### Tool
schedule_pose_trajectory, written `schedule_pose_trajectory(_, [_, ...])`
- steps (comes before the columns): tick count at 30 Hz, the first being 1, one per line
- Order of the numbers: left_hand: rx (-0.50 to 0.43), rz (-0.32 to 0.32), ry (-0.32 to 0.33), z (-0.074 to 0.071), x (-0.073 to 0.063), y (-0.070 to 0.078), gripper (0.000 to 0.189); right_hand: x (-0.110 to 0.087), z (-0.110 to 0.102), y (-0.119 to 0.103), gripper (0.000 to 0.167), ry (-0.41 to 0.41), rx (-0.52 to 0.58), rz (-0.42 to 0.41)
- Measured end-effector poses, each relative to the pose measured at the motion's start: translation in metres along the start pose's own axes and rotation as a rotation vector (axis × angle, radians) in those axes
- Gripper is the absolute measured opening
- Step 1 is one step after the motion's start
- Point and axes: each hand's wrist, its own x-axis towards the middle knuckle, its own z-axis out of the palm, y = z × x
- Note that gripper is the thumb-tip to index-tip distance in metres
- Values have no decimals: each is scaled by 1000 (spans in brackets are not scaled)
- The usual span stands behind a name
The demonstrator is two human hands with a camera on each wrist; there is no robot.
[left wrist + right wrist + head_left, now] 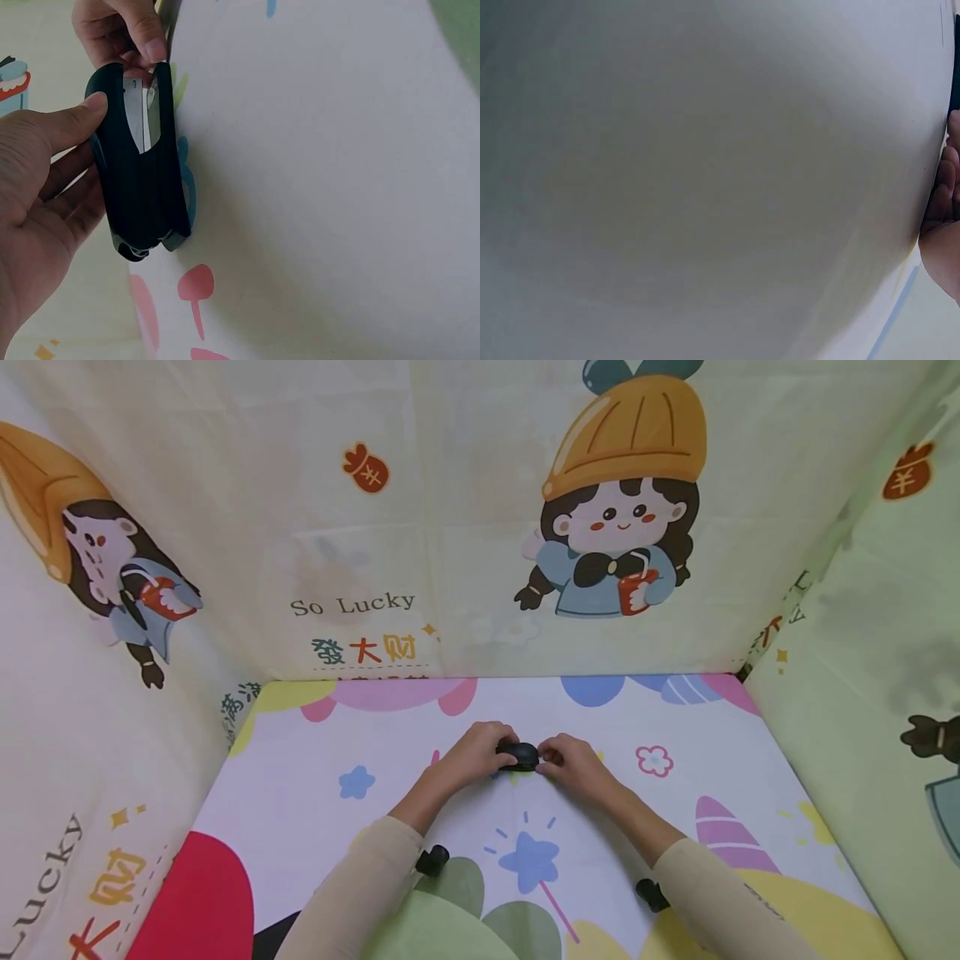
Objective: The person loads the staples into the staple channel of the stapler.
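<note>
A black stapler (527,757) is between the two hands over the far middle of the table. My left hand (478,755) grips it from the left side, with the thumb along one flank and the fingers beneath in the left wrist view. Metal parts of the stapler (142,187) show through the gap at its far end. There the thumb and curled fingers of my right hand (124,30) pinch the end; whether they also hold something small is hidden. In the right wrist view, only part of the right hand (946,195) shows at the right edge.
A white tablecloth (450,810) with colourful printed shapes covers the table. Cream printed cloth walls (480,552) rise at the back and on both sides. Dark camera mounts sit beneath the left wrist (432,861) and the right wrist (652,895).
</note>
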Motion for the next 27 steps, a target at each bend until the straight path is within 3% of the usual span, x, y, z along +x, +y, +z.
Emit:
schedule_pose_trajectory(13, [-1,1,-38,-5,-1,3,22,-1,-1,0,20,0,-9,3])
schedule_pose_trajectory(20, [29,1,-53,-6,-3,-1,33,-5,-2,4,22,6,-3,-10])
schedule_pose_trajectory(27, [-8,-16,-33,-23,-15,-4,45,-10,-11,1,27,31,29,-12])
